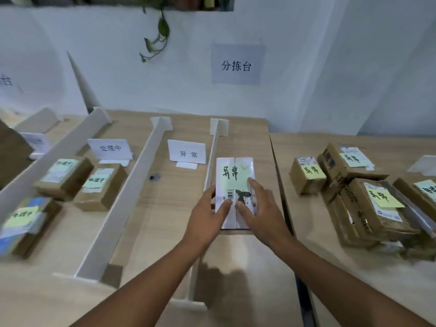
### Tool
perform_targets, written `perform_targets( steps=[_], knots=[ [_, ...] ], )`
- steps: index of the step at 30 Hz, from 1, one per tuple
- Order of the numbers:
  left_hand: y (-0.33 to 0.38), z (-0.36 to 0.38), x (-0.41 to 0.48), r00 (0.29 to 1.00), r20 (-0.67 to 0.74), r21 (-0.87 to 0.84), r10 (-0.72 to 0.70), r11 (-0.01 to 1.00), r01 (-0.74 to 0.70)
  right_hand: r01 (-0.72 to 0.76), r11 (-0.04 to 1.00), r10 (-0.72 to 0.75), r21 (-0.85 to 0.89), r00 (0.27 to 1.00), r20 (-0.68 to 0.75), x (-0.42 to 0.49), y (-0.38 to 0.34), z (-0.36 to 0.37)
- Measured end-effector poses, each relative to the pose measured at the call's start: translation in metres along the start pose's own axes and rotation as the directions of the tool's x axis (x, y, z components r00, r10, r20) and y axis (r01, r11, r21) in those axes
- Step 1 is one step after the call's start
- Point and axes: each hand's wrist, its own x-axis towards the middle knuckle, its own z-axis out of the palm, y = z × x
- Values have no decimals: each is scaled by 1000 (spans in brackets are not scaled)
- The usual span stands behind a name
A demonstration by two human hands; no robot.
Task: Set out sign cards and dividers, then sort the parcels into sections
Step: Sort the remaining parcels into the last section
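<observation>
A white parcel with a green sticky note sits in mid-air over the rightmost white divider. My left hand grips its near left edge, thumb on top. My right hand holds its near right side with fingers spread over the label. Left of that divider stands the sign card reading 异常, in a section with no parcel in it. Another sign card stands one section further left, behind two brown parcels.
A pile of several brown parcels with green notes lies on the right table. Two more white dividers run away from me on the left. Another parcel lies at the near left. A gap separates the two tables.
</observation>
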Motion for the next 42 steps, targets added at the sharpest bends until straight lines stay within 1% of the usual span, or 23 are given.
perform_targets(
  steps=[3, 6, 10, 13, 16, 19, 22, 26, 28, 31, 36, 39, 42],
  knots=[
    [-19, -79, -24, 998, -65, 17, 3, 1000, -1, 42, 999, -42, 18, 999, 30, -13, -58, 57],
    [-41, -139, -40, 994, -111, -5, -25, 1000, 25, 59, 997, -62, 44, 996, 69, -24, -99, 109],
    [-56, -188, -45, 991, -128, -8, -41, 999, 40, 56, 998, -56, -1, 993, 105, -23, -126, 156],
    [-69, -211, -24, 992, -111, 30, -64, 997, 68, 61, 996, -53, -67, 992, 111, -4, -136, 185],
    [-95, -220, 12, 990, -79, 62, -119, 990, 124, 33, 995, -19, -98, 990, 141, 22, -133, 213],
    [-125, -224, 59, 975, -51, 107, -218, 969, 222, -7, 993, 27, -121, 986, 162, 58, -119, 242],
    [-161, -223, 113, 966, -19, 138, -257, 957, 257, -50, 985, 79, -167, 981, 175, 107, -97, 276],
    [-210, -217, 187, 945, -13, 203, -326, 925, 322, -127, 982, 159, -142, 958, 238, 170, -56, 326],
    [-233, -210, 215, 943, -10, 190, -331, 926, 327, -150, 977, 184, -149, 949, 257, 195, -37, 346],
    [-263, -203, 244, 926, -14, 167, -378, 912, 375, -177, 971, 217, -161, 937, 273, 220, -16, 370],
    [-269, -201, 255, 929, -5, 171, -371, 915, 366, -180, 970, 220, -162, 935, 277, 234, -8, 379],
    [-253, -202, 248, 945, -36, 286, -325, 903, 321, -196, 968, 235, -154, 926, 295, 231, -17, 366],
    [-223, -203, 232, 973, -42, 383, -229, 896, 227, -190, 972, 218, -136, 948, 232, 218, -38, 329]
  ],
)
